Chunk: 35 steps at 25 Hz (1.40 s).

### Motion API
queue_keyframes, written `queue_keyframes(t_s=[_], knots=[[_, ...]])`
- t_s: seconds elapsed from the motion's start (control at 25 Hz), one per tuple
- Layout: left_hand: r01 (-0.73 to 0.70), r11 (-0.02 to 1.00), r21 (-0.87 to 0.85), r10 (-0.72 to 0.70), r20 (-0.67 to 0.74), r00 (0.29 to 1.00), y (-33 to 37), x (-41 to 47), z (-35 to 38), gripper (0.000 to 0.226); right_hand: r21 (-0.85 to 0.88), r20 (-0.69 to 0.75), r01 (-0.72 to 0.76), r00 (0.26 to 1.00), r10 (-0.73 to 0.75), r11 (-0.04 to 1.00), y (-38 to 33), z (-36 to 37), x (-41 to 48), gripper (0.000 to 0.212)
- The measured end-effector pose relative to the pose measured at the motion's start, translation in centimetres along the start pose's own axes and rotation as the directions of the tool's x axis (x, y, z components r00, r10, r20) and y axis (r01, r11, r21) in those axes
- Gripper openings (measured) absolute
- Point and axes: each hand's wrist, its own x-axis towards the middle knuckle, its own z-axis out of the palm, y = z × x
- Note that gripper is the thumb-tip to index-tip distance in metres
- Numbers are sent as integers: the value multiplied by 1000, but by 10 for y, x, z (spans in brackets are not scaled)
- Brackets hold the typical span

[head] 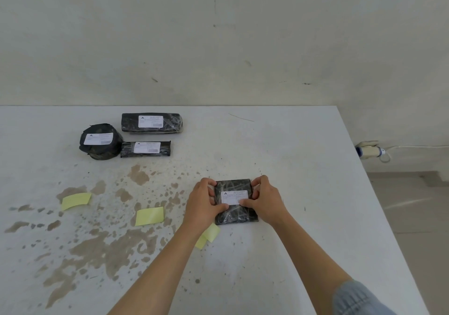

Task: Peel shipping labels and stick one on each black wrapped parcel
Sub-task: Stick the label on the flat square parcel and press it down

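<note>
Stained table (291, 144), left hand (202, 203), right hand (264, 200) gripping parcel (234, 215), label (234, 197) unreadable

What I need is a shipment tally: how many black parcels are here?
4: round parcel, long parcel and slim parcel grouped back left; square parcel held by left hand and right hand. None seems hidden.

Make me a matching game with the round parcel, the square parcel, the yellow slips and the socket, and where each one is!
Things:
1 round parcel
2 square parcel
3 yellow slips
4 socket

Places:
A far right, off the table
B held by the left hand and right hand
C back left, labelled
D scattered near the brown stains

Pairs: 1-C, 2-B, 3-D, 4-A
</note>
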Motion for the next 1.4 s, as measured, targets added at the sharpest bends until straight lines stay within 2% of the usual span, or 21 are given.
queue_keyframes(t_s=[0.12,0.2,0.44,0.52,0.64,0.8,0.92,0.96,1.04,1.24,1.32,1.4], knots=[[2,996,-94,9,117,993,-7,-4,-6,68,65,-115,7,993,0,998,4,5,2,30],[-34,998,-60,41,124,991,-11,-8,-7,74,47,-189,5,982,4,999,3,10,1,30],[-78,997,4,77,126,989,-9,-13,-4,78,-258,-248,-125,967,60,958,-14,37,0,89],[-84,996,30,80,132,988,-7,-15,-3,80,-294,-244,-128,968,55,947,-15,39,0,95],[-74,996,48,67,136,988,-5,-17,-4,81,-274,-162,-57,987,12,960,-12,32,-3,82],[-81,993,82,67,155,986,-2,-21,-2,79,-3,-68,23,997,-24,1000,2,18,-7,56],[-73,989,130,53,151,987,-1,-22,-2,79,106,-132,54,990,-40,993,10,12,-10,31],[-71,988,139,51,144,988,0,-22,-1,79,90,-190,72,980,-53,993,13,14,-14,26],[-79,989,123,67,98,993,1,-25,3,75,3,-265,120,957,-115,993,21,26,-29,34],[-39,999,-10,38,-55,998,3,-12,-7,50,-244,-163,287,930,-331,926,24,45,-31,61],[-79,990,115,86,-65,994,-2,2,-23,42,-347,-139,297,922,-362,890,10,48,-15,59],[-125,952,281,138,-26,990,-8,14,-42,44,-416,-152,293,911,-383,861,-8,55,1,54]])
